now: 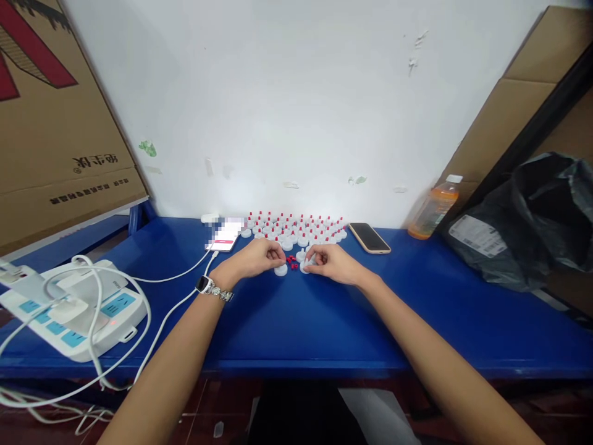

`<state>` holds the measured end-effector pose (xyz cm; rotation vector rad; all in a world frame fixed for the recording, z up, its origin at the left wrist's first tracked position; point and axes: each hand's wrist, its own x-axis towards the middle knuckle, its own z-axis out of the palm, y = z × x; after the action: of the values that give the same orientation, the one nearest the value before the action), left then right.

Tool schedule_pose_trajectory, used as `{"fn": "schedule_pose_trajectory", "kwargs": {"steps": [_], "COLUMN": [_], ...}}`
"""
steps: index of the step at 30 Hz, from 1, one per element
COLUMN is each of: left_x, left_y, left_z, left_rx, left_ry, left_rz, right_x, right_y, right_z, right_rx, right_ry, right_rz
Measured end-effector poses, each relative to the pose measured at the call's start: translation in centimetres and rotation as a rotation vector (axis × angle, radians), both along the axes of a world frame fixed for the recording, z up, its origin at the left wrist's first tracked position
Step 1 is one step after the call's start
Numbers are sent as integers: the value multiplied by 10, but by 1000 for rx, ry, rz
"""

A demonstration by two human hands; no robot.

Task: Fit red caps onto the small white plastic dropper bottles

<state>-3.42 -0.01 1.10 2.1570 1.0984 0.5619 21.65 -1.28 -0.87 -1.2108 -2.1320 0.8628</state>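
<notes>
My left hand [263,257], a watch and a bracelet on its wrist, pinches the top of a white nozzle cap [281,271] that rests on the blue table; its tip is hidden by my fingers. My right hand [332,262] is closed on another white nozzle cap [304,268], with thumb and fingers at its upper part. Between the hands lie several small loose red tips [293,262]. Just beyond my fingers stand rows of white caps with red tips [287,243], close together and upright.
A lit phone [226,236] and a dark phone [369,237] flank the caps. White cables run from a power strip [74,321] at the left. An orange drink bottle [434,207] and a black plastic bag [514,222] stand at the right. A white wall [296,111] closes the back.
</notes>
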Motion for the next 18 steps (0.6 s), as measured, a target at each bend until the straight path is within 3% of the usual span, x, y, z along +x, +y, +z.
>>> {"fn": "schedule_pose_trajectory", "kwargs": {"steps": [5, 11, 18], "left_x": [2, 6, 5], "left_y": [2, -4, -6], "left_z": [-6, 0, 7], "left_rx": [-34, -65, 152], "left_ry": [-25, -41, -2], "left_rz": [-35, -72, 117], "right_x": [-8, -15, 3], "right_y": [-10, -14, 1], "right_z": [9, 9, 3], "right_rx": [-79, -120, 133], "right_ry": [29, 96, 54], "right_rz": [37, 60, -176]}}
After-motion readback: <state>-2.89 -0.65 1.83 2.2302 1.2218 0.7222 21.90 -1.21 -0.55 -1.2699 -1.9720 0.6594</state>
